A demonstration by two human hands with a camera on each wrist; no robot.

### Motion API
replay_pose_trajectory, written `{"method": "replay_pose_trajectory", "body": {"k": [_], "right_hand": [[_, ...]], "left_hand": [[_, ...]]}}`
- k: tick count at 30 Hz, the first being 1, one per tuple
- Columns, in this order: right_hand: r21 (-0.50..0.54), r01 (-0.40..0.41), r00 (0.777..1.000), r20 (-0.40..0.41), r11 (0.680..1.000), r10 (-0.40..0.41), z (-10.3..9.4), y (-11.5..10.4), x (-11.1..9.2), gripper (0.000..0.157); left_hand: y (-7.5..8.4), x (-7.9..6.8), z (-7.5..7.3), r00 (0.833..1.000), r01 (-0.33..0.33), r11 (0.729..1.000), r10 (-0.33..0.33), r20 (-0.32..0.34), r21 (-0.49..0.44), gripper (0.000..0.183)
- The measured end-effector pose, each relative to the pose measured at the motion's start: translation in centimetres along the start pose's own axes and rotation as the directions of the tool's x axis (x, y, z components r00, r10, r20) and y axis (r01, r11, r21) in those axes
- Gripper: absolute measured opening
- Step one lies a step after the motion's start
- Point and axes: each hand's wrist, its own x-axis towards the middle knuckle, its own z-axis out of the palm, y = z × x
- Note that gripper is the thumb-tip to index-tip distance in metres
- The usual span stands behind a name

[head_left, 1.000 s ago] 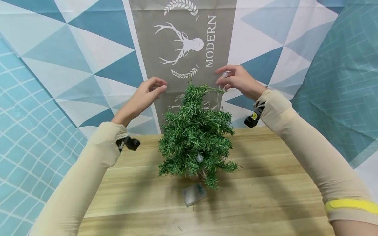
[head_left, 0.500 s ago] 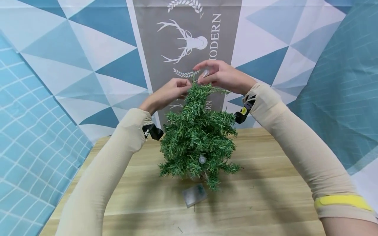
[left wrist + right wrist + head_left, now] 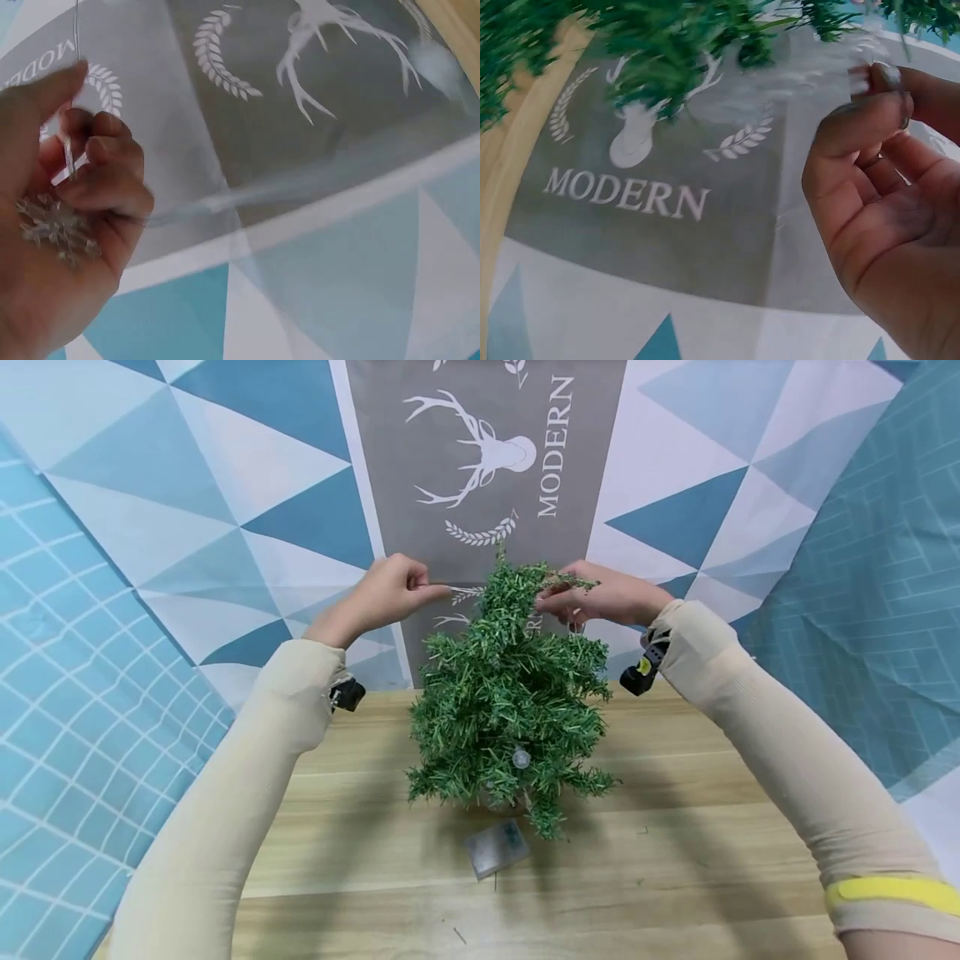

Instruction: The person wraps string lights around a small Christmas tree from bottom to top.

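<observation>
An artificial Christmas tree (image 3: 506, 693) stands upright on the table between my hands. To its left, my left hand (image 3: 386, 597) pinches a thin clear string-light wire (image 3: 70, 154) between thumb and fingers. A clear snowflake-shaped light (image 3: 58, 231) lies against that palm, and the wire stretches from the fingertips towards the treetop. On the tree's right, close behind an upper branch, my right hand (image 3: 603, 595) has its fingers curled round a clear piece of the light string (image 3: 887, 79), blurred in the right wrist view. A round clear bulb (image 3: 521, 758) sits low on the tree's front.
A small clear flat box (image 3: 497, 849) lies on the wooden table (image 3: 675, 877) in front of the tree. Little green bits are scattered nearby. Close behind the tree hangs a patterned cloth (image 3: 480, 452) with a deer head and lettering; blue tiled cloth (image 3: 90, 635) borders the left.
Both hands came together at the treetop, then parted: the left hand moved back left, drawing the wire with it, and the right hand went right and lower, behind the branch.
</observation>
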Motion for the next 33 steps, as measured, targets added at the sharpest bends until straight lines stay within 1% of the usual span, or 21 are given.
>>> {"method": "replay_pose_trajectory", "body": {"k": [2, 6, 9, 11, 14, 17, 20, 22, 24, 25, 27, 28, 29, 30, 32, 33], "right_hand": [[-0.016, -0.035, 0.999, -0.008, 0.999, 0.034, 0.0, 0.4, -0.5, 0.024], [-0.060, -0.084, 0.995, -0.050, 0.995, 0.081, 0.0, 1.1, -1.4, 0.027], [-0.071, -0.093, 0.994, -0.062, 0.993, 0.089, 0.1, 1.8, -1.9, 0.032], [-0.095, -0.093, 0.994, -0.065, 0.991, 0.087, 0.3, 2.2, -2.2, 0.035], [-0.119, -0.075, 0.996, -0.062, 0.990, 0.068, 0.8, 2.8, -2.4, 0.036], [-0.134, -0.080, 0.994, -0.087, 0.988, 0.069, 1.3, 3.2, -2.9, 0.035], [-0.136, -0.072, 0.993, -0.104, 0.988, 0.058, 1.6, 3.5, -3.4, 0.034], [-0.149, -0.068, 0.993, -0.107, 0.987, 0.053, 1.7, 3.7, -3.6, 0.031], [-0.208, -0.056, 0.993, -0.113, 0.976, 0.033, 1.6, 3.9, -3.8, 0.025], [-0.260, -0.047, 0.993, -0.119, 0.965, 0.017, 1.6, 4.1, -3.9, 0.023], [-0.334, -0.040, 0.991, -0.137, 0.942, -0.007, 1.6, 4.3, -4.1, 0.026], [-0.343, -0.040, 0.989, -0.149, 0.938, -0.013, 1.5, 4.4, -4.3, 0.028], [-0.339, -0.037, 0.987, -0.158, 0.940, -0.018, 1.5, 4.6, -4.6, 0.029], [-0.309, -0.032, 0.986, -0.165, 0.951, -0.020, 1.5, 4.7, -4.8, 0.028], [-0.210, -0.035, 0.985, -0.172, 0.977, -0.002, 1.4, 4.9, -5.4, 0.024], [-0.166, -0.039, 0.985, -0.170, 0.985, 0.010, 1.4, 5.1, -5.7, 0.024]], "left_hand": [[-0.1, -0.4, -0.4, 0.999, -0.009, 0.998, 0.011, -0.035, 0.058, 0.048], [-0.1, -1.2, -1.2, 0.996, 0.004, 0.995, 0.005, -0.090, 0.096, 0.048], [-0.5, -1.9, -1.5, 0.994, 0.026, 0.993, -0.013, -0.108, 0.119, 0.045], [-1.0, -2.4, -1.5, 0.995, 0.045, 0.989, -0.032, -0.098, 0.139, 0.042], [-1.7, -3.2, -0.8, 0.996, 0.070, 0.981, -0.059, -0.065, 0.179, 0.037], [-2.4, -3.6, 0.1, 0.997, 0.073, 0.977, -0.066, -0.041, 0.200, 0.034], [-2.7, -3.8, 0.8, 0.998, 0.056, 0.976, -0.047, -0.049, 0.210, 0.031], [-2.6, -3.9, 1.1, 0.997, 0.044, 0.974, -0.030, -0.064, 0.221, 0.030], [-2.4, -4.0, 1.5, 0.997, 0.037, 0.973, -0.019, -0.078, 0.226, 0.029], [-2.2, -4.1, 1.7, 0.997, 0.032, 0.974, -0.014, -0.081, 0.225, 0.029], [-1.9, -4.2, 2.1, 0.997, 0.021, 0.977, -0.004, -0.081, 0.213, 0.026], [-1.7, -4.3, 2.4, 0.997, 0.011, 0.978, 0.006, -0.080, 0.206, 0.025], [-1.4, -4.4, 2.6, 0.997, -0.002, 0.980, 0.018, -0.079, 0.197, 0.025], [-1.3, -4.5, 2.9, 0.996, -0.016, 0.982, 0.032, -0.083, 0.186, 0.024], [-0.8, -4.9, 3.2, 0.994, -0.035, 0.986, 0.052, -0.096, 0.164, 0.023], [-0.7, -5.2, 3.3, 0.993, -0.042, 0.986, 0.059, -0.103, 0.159, 0.023]]}}
